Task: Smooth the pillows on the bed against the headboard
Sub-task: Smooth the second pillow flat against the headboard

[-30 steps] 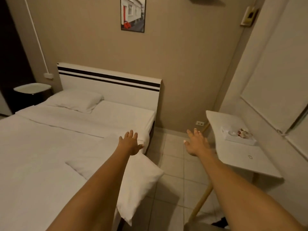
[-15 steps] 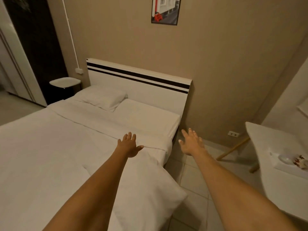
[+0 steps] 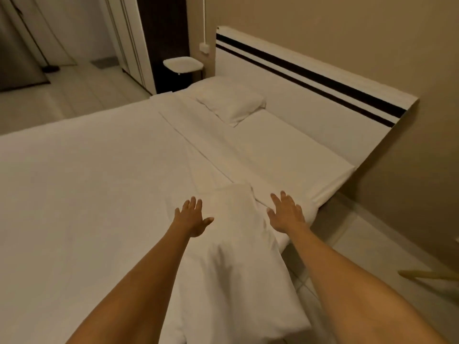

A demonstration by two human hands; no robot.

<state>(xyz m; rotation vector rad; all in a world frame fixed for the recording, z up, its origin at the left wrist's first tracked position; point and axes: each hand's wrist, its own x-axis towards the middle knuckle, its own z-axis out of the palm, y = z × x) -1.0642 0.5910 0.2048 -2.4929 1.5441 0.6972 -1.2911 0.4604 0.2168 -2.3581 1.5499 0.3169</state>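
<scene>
A white pillow (image 3: 233,264) lies near the bed's right edge, its near end hanging over the side. My left hand (image 3: 192,217) hovers open at the pillow's far left corner, fingers spread. My right hand (image 3: 285,214) is open at its far right side, over the sheet. A second white pillow (image 3: 228,101) lies flat at the far left, touching the white headboard (image 3: 310,95) with two black stripes. White bedding (image 3: 87,194) covers the bed.
A small white side table (image 3: 182,64) stands beyond the bed by a dark doorway. Tiled floor (image 3: 372,244) runs along the bed's right side. A wooden leg (image 3: 427,274) pokes in at the right edge. The beige wall is behind the headboard.
The view has swung left and down over the bed. Both hands have come closer together and now flank the near pillow's far end; the right hand moved from over the floor to over the bed.
</scene>
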